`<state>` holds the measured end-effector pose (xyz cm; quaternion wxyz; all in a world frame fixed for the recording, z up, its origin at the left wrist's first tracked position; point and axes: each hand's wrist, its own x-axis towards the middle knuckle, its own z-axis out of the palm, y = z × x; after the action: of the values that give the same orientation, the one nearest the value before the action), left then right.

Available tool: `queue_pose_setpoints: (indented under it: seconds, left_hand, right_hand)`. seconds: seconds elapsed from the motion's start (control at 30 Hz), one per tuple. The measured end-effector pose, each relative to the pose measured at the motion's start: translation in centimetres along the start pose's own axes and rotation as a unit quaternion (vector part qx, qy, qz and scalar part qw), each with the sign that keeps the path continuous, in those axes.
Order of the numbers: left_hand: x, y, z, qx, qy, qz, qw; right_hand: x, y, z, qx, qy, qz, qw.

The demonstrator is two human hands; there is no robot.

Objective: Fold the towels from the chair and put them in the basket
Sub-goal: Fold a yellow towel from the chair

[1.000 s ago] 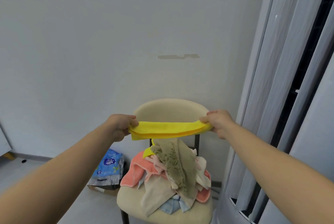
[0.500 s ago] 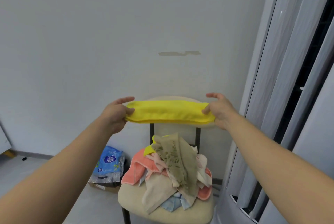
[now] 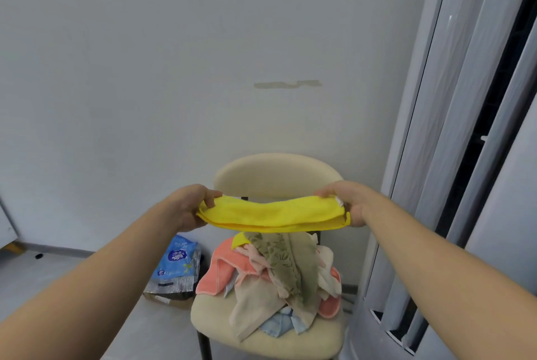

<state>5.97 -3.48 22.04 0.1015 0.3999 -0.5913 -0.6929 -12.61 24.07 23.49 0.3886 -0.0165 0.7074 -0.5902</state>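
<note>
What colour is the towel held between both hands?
Bright yellow towel, seen best in the head view.

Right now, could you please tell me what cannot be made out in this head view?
Basket: nowhere in the head view, so its place is unknown.
Towel pile on the chair: overlapping layers prevent a count; the held yellow towel covers its far edge.
Chair legs: mostly cut off by the bottom edge.
Blue packet: print too small to read.
</note>
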Motion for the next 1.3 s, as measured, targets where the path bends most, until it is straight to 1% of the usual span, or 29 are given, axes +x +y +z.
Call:
queue_pose_setpoints:
  seconds: [0.07, 0.13, 0.2, 0.3, 0.47, 0.53, 0.63, 0.73, 0.8, 0.9, 0.97, 1.03, 1.13, 1.2, 1.3]
  left_hand:
    - [0.2, 0.5, -0.3, -0.043, -0.008, 0.029, 0.999]
    - [0.1, 0.6, -0.4, -0.074, -0.02, 0.063, 0.995]
    - [0.1, 0.5, -0.5, -0.066, -0.027, 0.096, 0.993]
    - [-0.1, 0.4, -0.7, -0.03, -0.048, 0.135, 0.989]
    - [-0.7, 1.3, -1.2, -0.008, -0.098, 0.141, 0.985]
    - [-0.9, 1.6, -1.2, 0.03, -0.082, 0.164, 0.983]
    - [-1.2, 1.9, -1.0, 0.059, -0.03, 0.238, 0.969]
    - [-1.5, 1.9, -0.6, 0.041, -0.002, 0.322, 0.946]
    - [-2.0, 2.0, -0.2, 0.008, 0.029, 0.361, 0.932]
    - [-2.3, 2.6, 0.1, -0.027, 0.05, 0.39, 0.919]
    - [-2.5, 3.2, 0.1, -0.013, 0.022, 0.392, 0.92]
    - [-2.6, 3.6, 0.0, 0.02, -0.011, 0.376, 0.926]
    - [-3.2, 3.9, 0.1, 0.089, -0.023, 0.342, 0.935]
    - [-3.3, 3.9, 0.2, 0.071, -0.027, 0.32, 0.944]
    - [-3.4, 4.0, 0.1, -0.016, -0.067, 0.264, 0.962]
  right_hand:
    - [0.2, -0.5, -0.1, 0.013, 0.023, -0.036, 0.999]
    - [0.7, -0.8, -0.4, 0.003, 0.063, -0.114, 0.992]
    - [1.0, -0.9, -0.8, -0.002, 0.076, -0.16, 0.984]
    - [1.1, -1.1, -1.4, 0.015, 0.043, -0.171, 0.984]
    - [0.8, -1.6, -1.7, 0.02, 0.022, -0.202, 0.979]
    - [0.0, -1.9, -1.5, 0.016, 0.037, -0.231, 0.972]
    - [-1.1, -2.1, -1.2, 0.009, 0.07, -0.298, 0.952]
    - [-1.5, -2.2, -0.8, 0.018, 0.105, -0.381, 0.918]
    - [-1.7, -2.5, -0.6, 0.022, 0.128, -0.424, 0.896]
    - [-2.0, -3.2, -0.7, 0.064, 0.136, -0.448, 0.881]
    - [-2.5, -3.6, -0.8, 0.07, 0.136, -0.448, 0.881]
    - [-2.6, -3.9, -1.0, 0.064, 0.134, -0.449, 0.881]
    - [-2.7, -4.2, -1.6, 0.053, 0.131, -0.436, 0.889]
    - [-2.8, -4.2, -1.9, 0.046, 0.133, -0.424, 0.895]
    - [-3.1, -4.2, -2.1, 0.03, 0.143, -0.403, 0.903]
